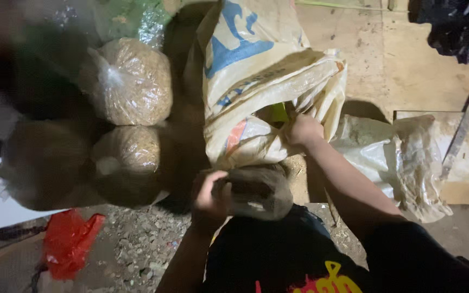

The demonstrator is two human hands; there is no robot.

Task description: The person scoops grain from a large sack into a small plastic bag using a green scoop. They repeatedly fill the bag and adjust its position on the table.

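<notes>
Against woven sack (256,70), right hand (303,130) (fingers clenched).

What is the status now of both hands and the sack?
Left hand grips small filled bag. Right hand clutches rim of big woven sack, mouth open. Tied clear bags piled beside; nothing in the way.
</notes>
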